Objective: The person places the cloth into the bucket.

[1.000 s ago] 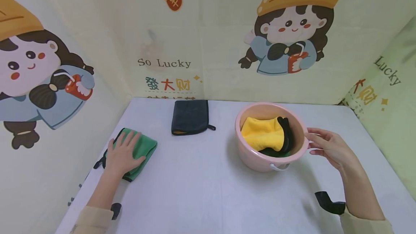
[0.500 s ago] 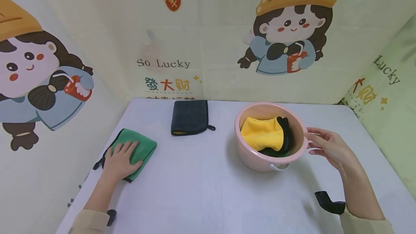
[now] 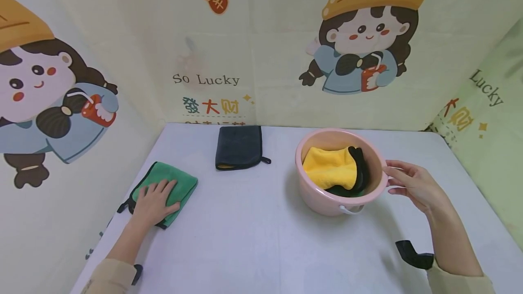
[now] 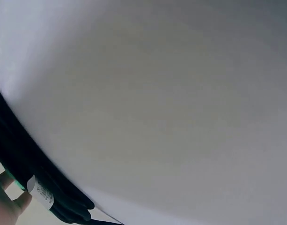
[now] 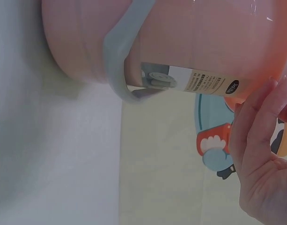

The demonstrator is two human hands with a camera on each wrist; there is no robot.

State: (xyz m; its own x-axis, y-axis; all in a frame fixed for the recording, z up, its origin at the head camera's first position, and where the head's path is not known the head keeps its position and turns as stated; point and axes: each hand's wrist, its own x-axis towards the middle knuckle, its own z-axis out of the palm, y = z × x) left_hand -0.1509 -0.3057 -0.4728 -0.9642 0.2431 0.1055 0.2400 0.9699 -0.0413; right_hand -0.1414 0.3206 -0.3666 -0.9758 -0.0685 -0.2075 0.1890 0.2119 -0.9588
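Observation:
My left hand (image 3: 153, 205) rests on a folded green towel (image 3: 182, 186) with black edging at the table's left side. In the left wrist view, dark folded layers of that towel (image 4: 21, 150) and a white tag show beside the fingertips. At the right, a pink bucket (image 3: 320, 201) stands upright with a yellow cloth (image 3: 328, 167) and darker cloth inside. My right hand (image 3: 416, 187) pinches the bucket's right rim. In the right wrist view, its fingers touch the outer wall near the rim, with the thumb partly hidden.
A folded dark grey towel (image 3: 239, 146) with a small loop lies at the back of the white table (image 3: 253, 230). Printed cloth (image 3: 278, 58) hangs behind and along the sides. The bucket's pale handle (image 5: 120, 47) hangs down along its wall.
My left hand has drawn back slightly toward the near edge over the green towel, its fingers less spread. The right hand and the bucket stay as they were.

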